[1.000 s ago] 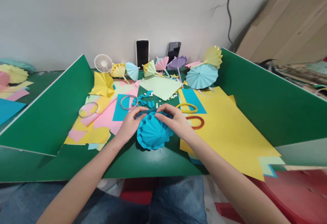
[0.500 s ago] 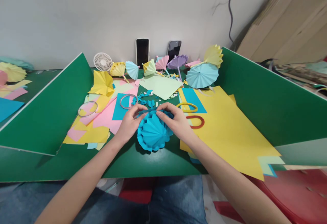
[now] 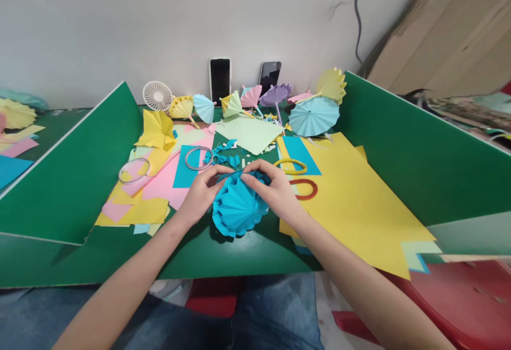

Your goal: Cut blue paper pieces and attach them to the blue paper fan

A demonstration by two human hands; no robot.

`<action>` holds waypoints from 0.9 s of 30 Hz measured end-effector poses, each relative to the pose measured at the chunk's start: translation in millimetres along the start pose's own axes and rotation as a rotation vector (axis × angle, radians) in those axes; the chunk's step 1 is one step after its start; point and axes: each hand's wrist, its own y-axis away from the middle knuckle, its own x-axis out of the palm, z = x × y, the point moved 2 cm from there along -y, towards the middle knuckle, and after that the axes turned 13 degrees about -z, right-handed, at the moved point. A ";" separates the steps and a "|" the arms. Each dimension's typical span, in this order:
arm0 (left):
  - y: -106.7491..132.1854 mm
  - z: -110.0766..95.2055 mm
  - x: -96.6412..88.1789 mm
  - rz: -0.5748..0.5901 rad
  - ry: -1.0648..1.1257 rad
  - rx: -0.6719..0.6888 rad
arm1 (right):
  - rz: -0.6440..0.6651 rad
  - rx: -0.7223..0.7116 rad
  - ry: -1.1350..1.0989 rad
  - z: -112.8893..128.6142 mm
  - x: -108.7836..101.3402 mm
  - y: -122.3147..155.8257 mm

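Observation:
A blue pleated paper circle (image 3: 238, 209), folded like a small umbrella top, rests on the green table (image 3: 223, 257) in front of me. My left hand (image 3: 202, 193) grips its far left edge, fingers curled and pinching the folds. My right hand (image 3: 273, 190) holds its far right edge the same way, thumb and fingers pressed on the paper. The fingertips of both hands nearly meet at the top of the circle.
Yellow (image 3: 359, 201), pink (image 3: 170, 179) and blue sheets lie around. Tape rings (image 3: 198, 157), scissors with yellow (image 3: 290, 166) and red (image 3: 305, 189) handles, finished paper umbrellas (image 3: 313, 115), a small fan (image 3: 157, 95) and two phones (image 3: 220, 79) stand behind. Green dividers (image 3: 399, 147) flank both sides.
Both hands have stayed on the blue circle, shifting their fingers slightly along its top edge. The view has drifted a little.

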 end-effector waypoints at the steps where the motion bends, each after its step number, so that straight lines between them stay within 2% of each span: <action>1: 0.2 0.2 -0.1 0.008 0.001 0.003 | -0.001 0.001 0.001 0.1 0.0 0.0; 20: 1.9 -3.9 2.3 0.041 0.040 -0.007 | 0.007 -0.003 0.045 1.2 0.0 0.9; 27: 2.7 -5.0 0.9 0.073 0.067 -0.006 | -0.031 -0.036 0.036 3.4 0.9 3.6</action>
